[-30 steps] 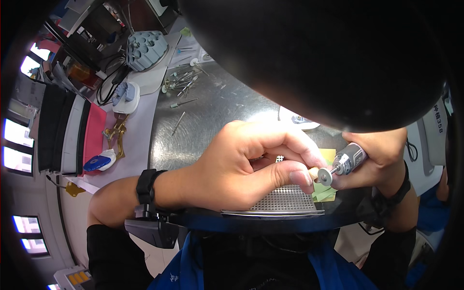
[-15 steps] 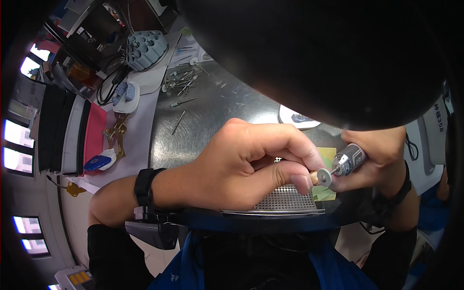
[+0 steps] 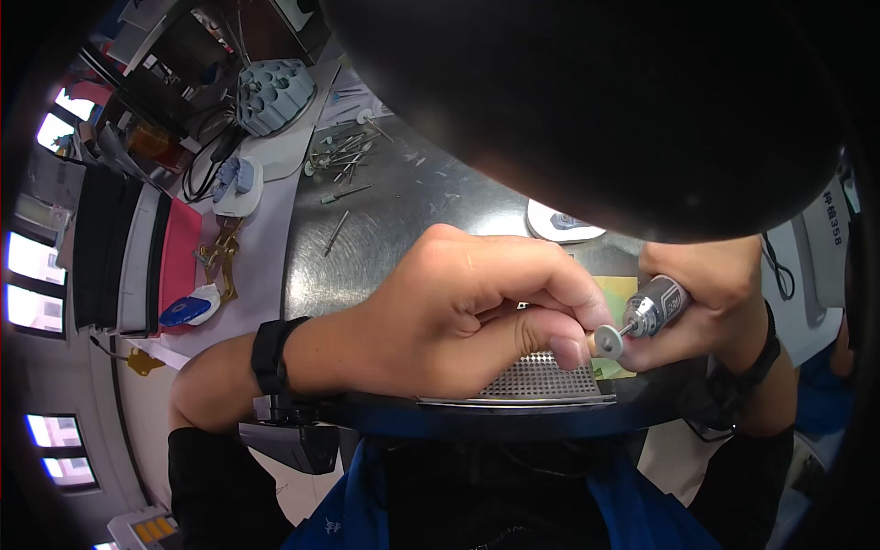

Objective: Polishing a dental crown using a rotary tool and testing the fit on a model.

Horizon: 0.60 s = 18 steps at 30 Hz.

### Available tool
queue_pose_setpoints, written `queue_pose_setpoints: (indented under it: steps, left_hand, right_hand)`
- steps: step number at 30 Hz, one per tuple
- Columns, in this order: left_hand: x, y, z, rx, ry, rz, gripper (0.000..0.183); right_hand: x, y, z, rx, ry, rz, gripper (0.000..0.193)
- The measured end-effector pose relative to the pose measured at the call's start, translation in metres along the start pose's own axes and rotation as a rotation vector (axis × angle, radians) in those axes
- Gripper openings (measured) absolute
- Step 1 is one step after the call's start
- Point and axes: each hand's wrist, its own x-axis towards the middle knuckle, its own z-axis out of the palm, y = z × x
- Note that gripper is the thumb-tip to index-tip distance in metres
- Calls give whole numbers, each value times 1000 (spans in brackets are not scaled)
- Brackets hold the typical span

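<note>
Thumb and forefinger of the left hand (image 3: 477,321) are clamping on a small tan piece (image 3: 592,346), only a sliver showing past the fingertips, right above the right end of the perforated metal grille (image 3: 541,378). To the grille's right, the right hand (image 3: 720,284) is closing its fingers around a grey rotary handpiece (image 3: 662,304), and the pale grinding disc (image 3: 608,342) on its shank is overlapping the tan piece in this view; whether they're touching, one cannot tell. Yellow-green paper (image 3: 623,289) is lying by the grille's right edge. Beyond the grille, a white base (image 3: 541,220) is resting on the steel bench top (image 3: 325,284), partly hiding behind a big dark rounded shape (image 3: 596,110). Far beyond the grille and to its left, loose burs (image 3: 344,151) are lying heaped. Well left of the grille, a brass-coloured articulator (image 3: 222,252) is sitting near a blue-grey dental model (image 3: 236,179), with a holed grey block (image 3: 273,96) standing farther back.
</note>
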Motion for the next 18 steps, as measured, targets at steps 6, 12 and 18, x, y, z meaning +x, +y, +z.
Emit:
queue_pose_setpoints:
  steps: [6,12,18]
  left_hand:
    - [1,-4,0,16,6,27,15]
    - [-1,-4,1,-34,5,9,14]
    - [2,-7,1,-63,12,65,14]
  right_hand:
    - [1,-4,-7,7,-105,54,55]
    - [3,-1,-8,22,-96,46,50]
    - [1,5,2,161,57,-20,39]
